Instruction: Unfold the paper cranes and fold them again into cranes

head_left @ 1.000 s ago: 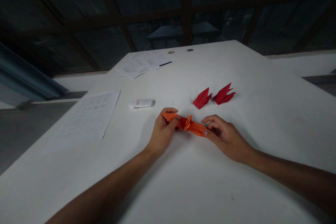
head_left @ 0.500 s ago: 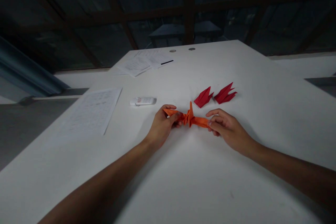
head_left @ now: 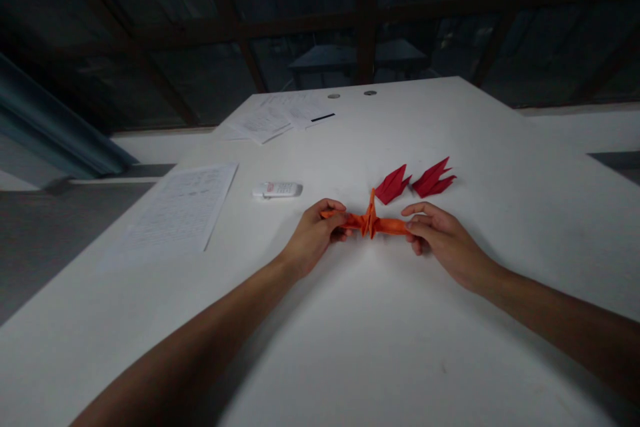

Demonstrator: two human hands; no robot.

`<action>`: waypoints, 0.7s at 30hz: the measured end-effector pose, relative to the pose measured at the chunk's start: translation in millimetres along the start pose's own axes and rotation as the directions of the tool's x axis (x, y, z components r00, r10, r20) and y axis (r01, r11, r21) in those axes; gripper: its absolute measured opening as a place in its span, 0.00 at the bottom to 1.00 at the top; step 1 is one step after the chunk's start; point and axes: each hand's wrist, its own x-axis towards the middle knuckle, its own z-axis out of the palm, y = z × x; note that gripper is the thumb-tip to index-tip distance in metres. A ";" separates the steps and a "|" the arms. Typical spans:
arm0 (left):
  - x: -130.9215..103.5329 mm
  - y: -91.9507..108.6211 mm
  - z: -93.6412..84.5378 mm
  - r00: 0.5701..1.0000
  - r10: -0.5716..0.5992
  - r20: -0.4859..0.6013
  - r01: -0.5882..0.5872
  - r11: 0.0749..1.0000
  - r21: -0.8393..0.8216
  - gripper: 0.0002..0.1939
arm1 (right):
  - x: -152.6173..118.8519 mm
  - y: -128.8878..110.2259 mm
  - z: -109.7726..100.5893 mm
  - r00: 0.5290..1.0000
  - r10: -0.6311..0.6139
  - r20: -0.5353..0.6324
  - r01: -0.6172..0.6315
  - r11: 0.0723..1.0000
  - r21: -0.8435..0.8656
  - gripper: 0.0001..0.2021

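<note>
An orange folded paper piece (head_left: 371, 221) stretches between my two hands, just above the white table (head_left: 370, 333). Its left wing is pinched by my left hand (head_left: 319, 230), thumb on top. The right wing's tip sits between the thumb and fingers of my right hand (head_left: 440, 237). A pointed part of the piece stands up at its middle. Beyond it lie two red folded paper pieces, one (head_left: 393, 184) right behind the orange one and the other (head_left: 434, 179) further right.
A white tube (head_left: 277, 190) lies left of centre. One printed sheet (head_left: 183, 207) is at the left, and more papers (head_left: 267, 121) overlap at the back left. Two round discs (head_left: 370, 93) are near the far edge, before dark windows. A blue curtain (head_left: 55, 120) hangs far left.
The orange piece looks pulled straighter and flatter, its wings more in line. Both hands still hold it. The whole view has shifted slightly.
</note>
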 end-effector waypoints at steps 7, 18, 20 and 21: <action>-3.5 -3.1 -2.7 0.993 0.088 0.078 -0.091 0.995 0.035 0.13 | 5.9 9.1 -4.0 0.995 -0.073 -0.070 0.074 0.997 0.000 0.12; -15.2 1.8 3.8 0.971 0.137 0.195 -0.182 0.955 0.236 0.12 | 13.2 10.3 -8.1 0.987 -0.040 -0.157 0.058 0.992 0.110 0.15; -14.8 1.5 3.1 0.969 0.134 0.210 -0.178 0.962 0.208 0.11 | 13.6 10.0 -8.3 0.987 -0.037 -0.154 0.056 0.991 0.122 0.15; -14.0 1.3 2.4 0.968 0.129 0.216 -0.168 0.970 0.175 0.11 | 13.7 10.2 -8.6 0.988 -0.035 -0.151 0.054 0.991 0.123 0.14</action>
